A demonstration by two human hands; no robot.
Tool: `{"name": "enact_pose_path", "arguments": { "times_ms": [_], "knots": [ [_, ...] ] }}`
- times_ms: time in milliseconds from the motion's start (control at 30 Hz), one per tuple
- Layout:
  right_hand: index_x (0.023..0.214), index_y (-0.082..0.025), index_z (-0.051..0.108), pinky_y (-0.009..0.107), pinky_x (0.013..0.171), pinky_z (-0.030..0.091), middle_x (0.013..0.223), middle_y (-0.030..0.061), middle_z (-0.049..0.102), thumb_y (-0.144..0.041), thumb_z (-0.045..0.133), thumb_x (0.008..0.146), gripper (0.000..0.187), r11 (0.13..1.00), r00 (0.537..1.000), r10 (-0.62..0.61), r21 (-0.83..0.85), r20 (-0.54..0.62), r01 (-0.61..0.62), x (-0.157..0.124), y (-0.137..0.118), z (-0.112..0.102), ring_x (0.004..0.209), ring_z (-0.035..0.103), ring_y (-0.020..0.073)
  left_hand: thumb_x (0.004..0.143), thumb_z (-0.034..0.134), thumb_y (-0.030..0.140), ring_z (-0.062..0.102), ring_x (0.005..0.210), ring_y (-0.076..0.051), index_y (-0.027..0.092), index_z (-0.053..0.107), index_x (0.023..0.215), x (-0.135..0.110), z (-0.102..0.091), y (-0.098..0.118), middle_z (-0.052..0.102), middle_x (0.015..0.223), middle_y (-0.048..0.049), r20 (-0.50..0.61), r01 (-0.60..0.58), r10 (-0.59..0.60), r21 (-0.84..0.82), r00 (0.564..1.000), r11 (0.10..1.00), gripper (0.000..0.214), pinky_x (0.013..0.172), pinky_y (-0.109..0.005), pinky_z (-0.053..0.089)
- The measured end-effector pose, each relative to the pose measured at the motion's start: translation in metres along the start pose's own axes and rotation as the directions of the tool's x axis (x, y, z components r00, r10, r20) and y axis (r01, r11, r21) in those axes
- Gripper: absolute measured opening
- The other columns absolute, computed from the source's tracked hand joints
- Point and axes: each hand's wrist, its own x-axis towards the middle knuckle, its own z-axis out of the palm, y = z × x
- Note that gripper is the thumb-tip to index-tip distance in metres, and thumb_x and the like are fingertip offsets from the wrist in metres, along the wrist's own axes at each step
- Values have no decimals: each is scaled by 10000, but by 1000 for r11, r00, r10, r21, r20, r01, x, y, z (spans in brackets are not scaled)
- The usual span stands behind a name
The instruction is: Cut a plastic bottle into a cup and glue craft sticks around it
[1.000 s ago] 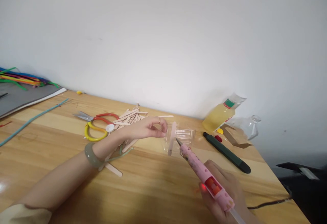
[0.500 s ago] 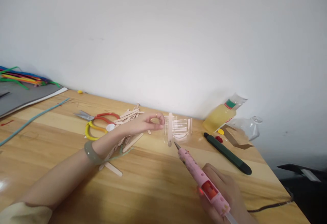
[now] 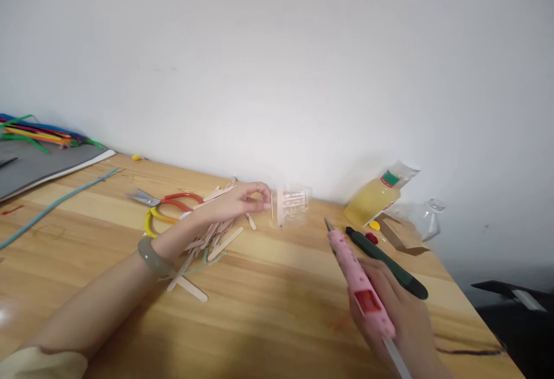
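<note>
My left hand (image 3: 236, 201) pinches the left edge of a clear plastic piece (image 3: 296, 200), blurred by motion near the wall. A pale craft stick (image 3: 280, 206) lies upright in the view across that piece. In my right hand (image 3: 400, 310) is a pink glue gun (image 3: 357, 275), its metal nozzle pointing up and left, apart from the plastic. A glue stick (image 3: 397, 358) sticks out of its rear end. Beneath and around my left wrist lies a loose pile of craft sticks (image 3: 225, 243), partly hidden by the hand.
Scissors (image 3: 173, 200) with red and yellow handles lie left of the pile. At right are a dark green cutter (image 3: 389, 263), a yellow bottle (image 3: 370, 197) and a clear bottle (image 3: 428, 217). A blue pipe cleaner (image 3: 60, 199) and a grey mat (image 3: 47, 162) are at left.
My left hand has drawn the plastic piece and its stick slightly left. The glue gun in my right hand has moved right and up, its nozzle away from the stick's lower end.
</note>
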Motion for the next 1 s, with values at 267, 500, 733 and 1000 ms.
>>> {"name": "enact_pose_path", "arguments": {
  "times_ms": [267, 500, 733, 1000],
  "knots": [
    [1053, -111, 468, 434, 837, 456, 1024, 173, 537, -137, 419, 758, 300, 942, 974, 49, -335, 221, 29, 19, 67, 27, 994, 532, 286, 754, 594, 332, 525, 928, -173, 162, 541, 744, 1, -25, -5, 551, 867, -30, -84, -27, 47, 228, 995, 973, 178, 899, -333, 395],
    [1069, -137, 474, 467, 848, 429, 1069, 152, 565, -137, 446, 708, 362, 931, 979, 27, -361, 203, 49, 26, 65, 3, 1023, 521, 302, 747, 593, 329, 550, 890, -170, 161, 556, 754, -6, -43, -1, 572, 851, -25, -106, -53, 82, 247, 991, 968, 172, 895, -345, 411],
    [800, -219, 555, 226, 536, 457, 785, 5, 632, -133, 440, 846, 151, 980, 930, -170, -44, 326, 194, 44, -92, 29, 643, 595, 129, 752, 587, 303, 551, 845, -153, 161, 570, 768, -11, -55, 12, 589, 832, -11, -89, -59, 90, 299, 992, 952, 144, 882, -336, 411],
    [875, -51, 627, 282, 381, 425, 715, 128, 641, -137, 559, 765, 156, 856, 866, -407, -210, 290, 473, 58, -199, 142, 638, 600, 236, 750, 587, 240, 575, 842, -147, 157, 585, 799, -16, -48, 11, 609, 876, -26, 48, -72, 63, 217, 997, 974, 96, 781, -269, 447]
  ]
}}
